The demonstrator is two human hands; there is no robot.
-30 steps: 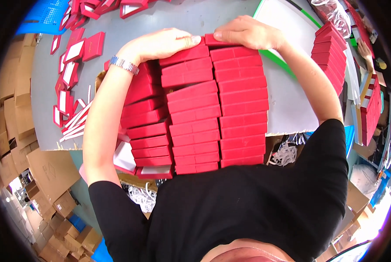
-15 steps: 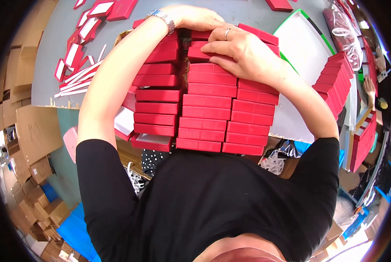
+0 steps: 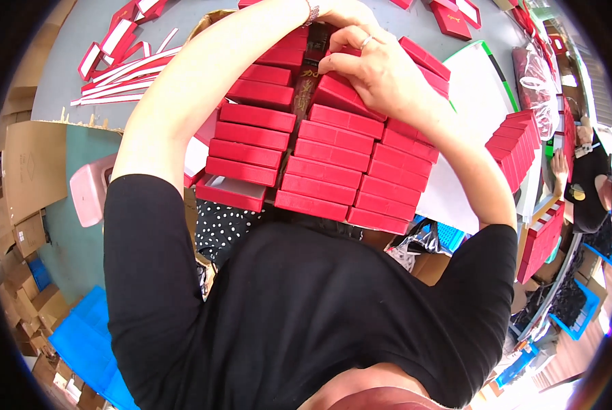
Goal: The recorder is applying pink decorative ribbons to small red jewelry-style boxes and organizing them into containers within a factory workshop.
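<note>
Stacked rows of slim red boxes [image 3: 323,164] stand in front of my body at the table's near edge. My right hand [image 3: 388,78], with a ring on one finger, curls its fingers over the far side of a tilted red box [image 3: 343,96] in the middle row. Beyond it, at the top edge, is my left hand [image 3: 343,10], wearing a metal bracelet at the wrist. Its fingers are partly hidden behind the right hand and cut off by the picture's edge. A dark strip with gold lettering [image 3: 306,89] shows in the gap left of the middle row.
White-and-red strips [image 3: 125,82] and open red boxes [image 3: 118,37] lie on the grey table at the left. A green-edged white tray [image 3: 477,82] and a leaning row of red boxes [image 3: 514,147] are at the right. Another person's hand [image 3: 559,164] shows farther right.
The middle-row box under my right hand has tilted. My left hand has shifted right and farther away, partly behind the right. The whole view has turned slightly.
</note>
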